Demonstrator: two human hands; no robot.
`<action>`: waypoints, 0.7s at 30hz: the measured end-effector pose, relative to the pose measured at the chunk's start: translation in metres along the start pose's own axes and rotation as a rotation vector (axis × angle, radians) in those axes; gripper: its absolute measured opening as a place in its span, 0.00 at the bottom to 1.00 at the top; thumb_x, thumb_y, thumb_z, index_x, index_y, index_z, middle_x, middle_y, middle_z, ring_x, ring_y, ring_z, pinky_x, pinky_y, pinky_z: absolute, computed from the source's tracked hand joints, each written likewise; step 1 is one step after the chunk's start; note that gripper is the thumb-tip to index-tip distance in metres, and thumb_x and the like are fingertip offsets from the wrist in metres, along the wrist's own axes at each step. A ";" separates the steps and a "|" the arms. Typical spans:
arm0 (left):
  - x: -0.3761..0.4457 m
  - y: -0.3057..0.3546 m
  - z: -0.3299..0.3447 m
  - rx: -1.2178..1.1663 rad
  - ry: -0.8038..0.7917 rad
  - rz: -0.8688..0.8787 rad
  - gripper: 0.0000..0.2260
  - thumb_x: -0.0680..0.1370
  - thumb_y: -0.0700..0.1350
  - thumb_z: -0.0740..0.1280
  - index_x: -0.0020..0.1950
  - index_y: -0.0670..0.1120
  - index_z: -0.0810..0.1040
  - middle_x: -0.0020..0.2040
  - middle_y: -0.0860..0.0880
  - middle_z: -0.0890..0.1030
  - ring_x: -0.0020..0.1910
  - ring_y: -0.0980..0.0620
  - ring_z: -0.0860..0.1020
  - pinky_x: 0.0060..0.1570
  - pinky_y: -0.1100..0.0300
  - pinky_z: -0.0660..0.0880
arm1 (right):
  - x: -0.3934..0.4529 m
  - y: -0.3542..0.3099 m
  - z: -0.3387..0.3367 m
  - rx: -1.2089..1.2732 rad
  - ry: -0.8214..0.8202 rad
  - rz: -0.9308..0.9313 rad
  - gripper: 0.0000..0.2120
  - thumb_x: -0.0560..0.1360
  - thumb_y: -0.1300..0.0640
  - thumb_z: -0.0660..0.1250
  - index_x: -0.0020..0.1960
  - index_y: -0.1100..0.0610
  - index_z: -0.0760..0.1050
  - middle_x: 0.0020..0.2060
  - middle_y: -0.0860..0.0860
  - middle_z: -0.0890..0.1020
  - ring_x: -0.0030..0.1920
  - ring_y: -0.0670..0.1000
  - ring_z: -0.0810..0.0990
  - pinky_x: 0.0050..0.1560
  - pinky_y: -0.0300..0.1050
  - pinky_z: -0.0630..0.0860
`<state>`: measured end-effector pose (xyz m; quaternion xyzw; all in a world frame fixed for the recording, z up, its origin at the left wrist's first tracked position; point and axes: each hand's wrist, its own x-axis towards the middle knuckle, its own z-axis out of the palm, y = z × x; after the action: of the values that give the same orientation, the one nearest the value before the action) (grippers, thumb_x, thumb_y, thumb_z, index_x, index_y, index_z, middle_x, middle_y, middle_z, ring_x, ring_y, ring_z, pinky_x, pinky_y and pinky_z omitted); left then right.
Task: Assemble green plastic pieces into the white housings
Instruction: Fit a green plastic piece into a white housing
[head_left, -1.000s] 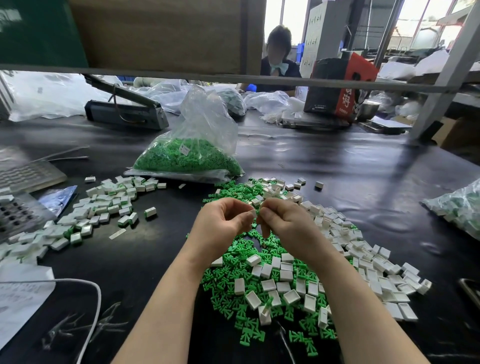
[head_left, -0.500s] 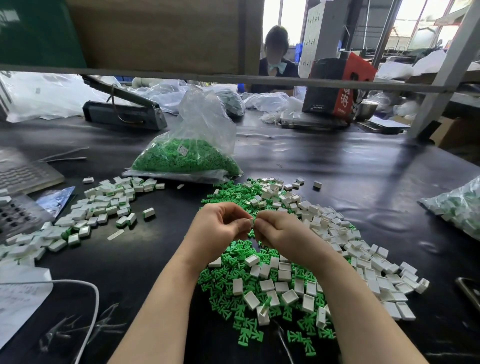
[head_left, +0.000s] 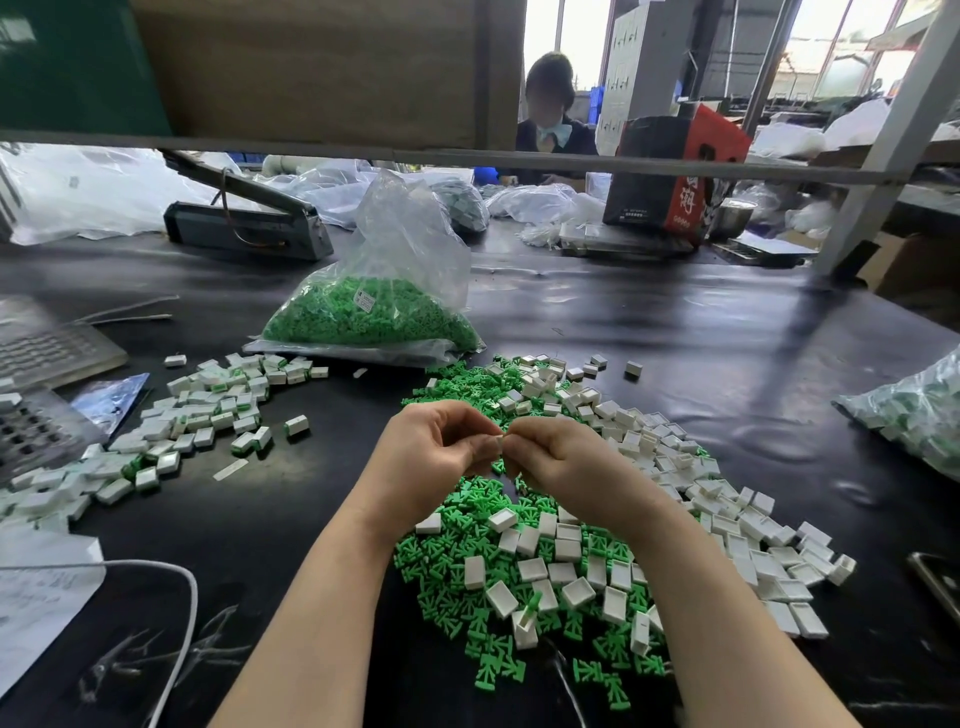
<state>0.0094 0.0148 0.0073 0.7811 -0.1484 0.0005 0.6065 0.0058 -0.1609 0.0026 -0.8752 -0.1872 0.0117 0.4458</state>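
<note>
My left hand (head_left: 434, 452) and my right hand (head_left: 558, 460) meet fingertip to fingertip above the pile, and both pinch one small white housing (head_left: 500, 443) between them. Whether a green piece sits in it is hidden by the fingers. Under the hands lies a heap of loose green plastic pieces (head_left: 467, 587) mixed with empty white housings (head_left: 670, 467) that spread to the right. A second heap of white housings with green showing in them (head_left: 208, 415) lies to the left.
A clear bag of green pieces (head_left: 371, 317) stands beyond the pile. Another bag of parts (head_left: 919, 410) is at the right edge. A heat sealer (head_left: 249, 228), grey trays (head_left: 36, 389), paper and a white cable (head_left: 176, 613) lie left. A person sits opposite behind a shelf rail.
The hands have stayed together over the pile, shifting slightly toward me and down. A white housing now shows between the fingertips.
</note>
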 end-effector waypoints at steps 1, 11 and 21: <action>-0.001 0.000 -0.001 -0.018 0.000 -0.002 0.04 0.75 0.35 0.71 0.44 0.42 0.83 0.38 0.45 0.85 0.37 0.52 0.83 0.41 0.64 0.79 | 0.000 0.000 0.000 0.028 -0.003 0.001 0.16 0.81 0.55 0.62 0.35 0.50 0.72 0.23 0.41 0.73 0.26 0.42 0.66 0.28 0.38 0.64; 0.001 0.002 0.004 -0.235 0.116 -0.040 0.04 0.72 0.42 0.75 0.45 0.44 0.85 0.36 0.40 0.82 0.37 0.48 0.78 0.42 0.60 0.75 | 0.002 -0.001 0.009 0.712 -0.120 0.201 0.35 0.75 0.31 0.50 0.49 0.60 0.80 0.34 0.56 0.78 0.35 0.51 0.72 0.36 0.43 0.66; 0.000 0.007 0.009 -0.349 0.122 -0.002 0.02 0.74 0.38 0.72 0.44 0.42 0.84 0.37 0.48 0.84 0.37 0.55 0.82 0.39 0.66 0.77 | 0.007 -0.011 0.022 1.121 -0.061 0.152 0.22 0.76 0.41 0.59 0.43 0.57 0.82 0.36 0.53 0.78 0.34 0.46 0.76 0.35 0.35 0.75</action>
<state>0.0063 0.0046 0.0117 0.6627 -0.1084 0.0214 0.7407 0.0044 -0.1357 -0.0014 -0.5150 -0.1014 0.1668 0.8347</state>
